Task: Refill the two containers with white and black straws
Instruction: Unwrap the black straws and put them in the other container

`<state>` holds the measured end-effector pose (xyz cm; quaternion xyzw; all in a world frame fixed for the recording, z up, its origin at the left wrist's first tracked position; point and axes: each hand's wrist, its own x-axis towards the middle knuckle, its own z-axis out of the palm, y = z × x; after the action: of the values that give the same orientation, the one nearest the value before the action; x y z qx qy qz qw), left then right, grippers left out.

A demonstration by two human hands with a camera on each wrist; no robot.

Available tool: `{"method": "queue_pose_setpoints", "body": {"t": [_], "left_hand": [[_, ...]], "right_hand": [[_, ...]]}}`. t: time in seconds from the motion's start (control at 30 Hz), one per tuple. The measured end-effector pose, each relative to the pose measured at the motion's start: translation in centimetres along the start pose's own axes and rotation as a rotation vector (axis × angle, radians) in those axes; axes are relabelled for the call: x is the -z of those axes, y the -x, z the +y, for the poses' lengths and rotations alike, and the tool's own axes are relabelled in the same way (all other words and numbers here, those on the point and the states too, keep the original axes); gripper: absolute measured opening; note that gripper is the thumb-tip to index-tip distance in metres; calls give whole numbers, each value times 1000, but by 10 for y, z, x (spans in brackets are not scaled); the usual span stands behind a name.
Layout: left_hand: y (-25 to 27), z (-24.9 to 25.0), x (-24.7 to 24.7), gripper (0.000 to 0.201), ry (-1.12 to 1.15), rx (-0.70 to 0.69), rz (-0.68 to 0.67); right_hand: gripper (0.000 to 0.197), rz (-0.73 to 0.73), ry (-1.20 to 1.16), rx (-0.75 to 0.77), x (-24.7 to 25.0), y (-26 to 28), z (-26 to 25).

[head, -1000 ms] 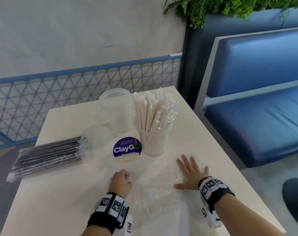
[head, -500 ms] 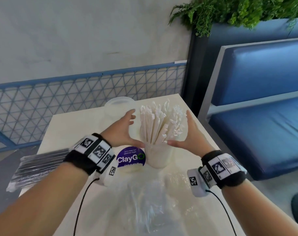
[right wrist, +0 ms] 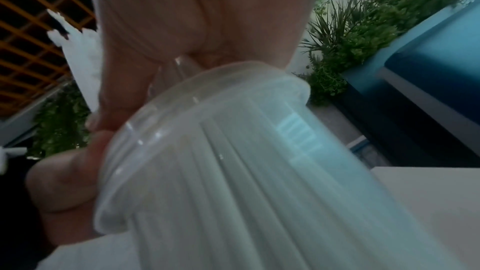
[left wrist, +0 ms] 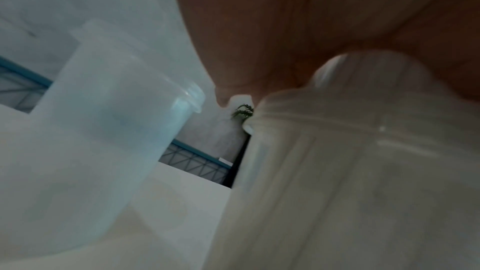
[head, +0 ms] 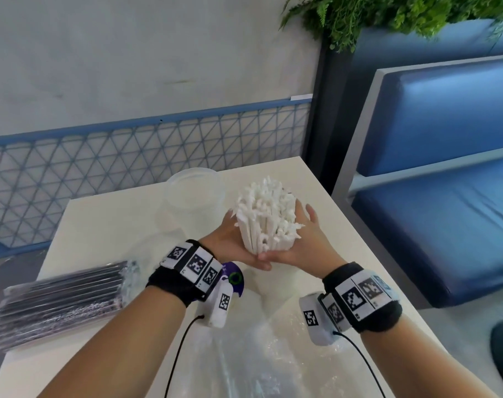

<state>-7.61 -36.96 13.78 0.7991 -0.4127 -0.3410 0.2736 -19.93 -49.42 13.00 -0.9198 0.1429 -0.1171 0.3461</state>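
Observation:
White paper-wrapped straws (head: 266, 216) stand bunched in a clear container (right wrist: 233, 171) on the white table (head: 106, 225). My left hand (head: 230, 239) and right hand (head: 305, 237) press the bundle from both sides above the rim, fingers straight and thumbs meeting in front. In the head view the hands hide most of this container. A second clear container (head: 194, 193) stands empty just behind and to the left; the left wrist view shows it (left wrist: 103, 130) beside the full one (left wrist: 337, 171). A sealed pack of black straws (head: 63, 300) lies at the table's left edge.
A round lid with a purple sticker (head: 234, 278) lies under my left wrist. Crumpled clear wrap (head: 259, 354) covers the near table. A blue mesh railing (head: 129, 156) runs behind; a blue bench (head: 445, 196) stands to the right.
Both hands left the plastic wrap on the table, rose to the white straws and closed in from either side until the palms squeezed the spread bundle together.

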Motion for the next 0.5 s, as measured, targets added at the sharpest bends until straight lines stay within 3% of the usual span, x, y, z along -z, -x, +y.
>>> {"method": "queue_pose_setpoints", "body": {"t": [0.07, 0.1, 0.17, 0.27, 0.4, 0.5], "left_hand": [[2, 5, -1, 71, 92, -88, 84], [2, 6, 0, 63, 163, -124, 137], [1, 9, 1, 63, 334, -155, 238], [-1, 17, 0, 71, 416, -196, 350], [4, 32, 2, 77, 504, -282, 427], [7, 35, 0, 78, 570, -336, 436]], "right_hand": [[109, 55, -180, -25, 5, -2, -7], [99, 94, -286, -28, 7, -4, -9], [77, 178, -416, -21, 12, -7, -12], [61, 237, -535, 5, 19, -10, -12], [49, 273, -639, 52, 31, -7, -18], [56, 274, -610, 79, 36, -7, -20]]}}
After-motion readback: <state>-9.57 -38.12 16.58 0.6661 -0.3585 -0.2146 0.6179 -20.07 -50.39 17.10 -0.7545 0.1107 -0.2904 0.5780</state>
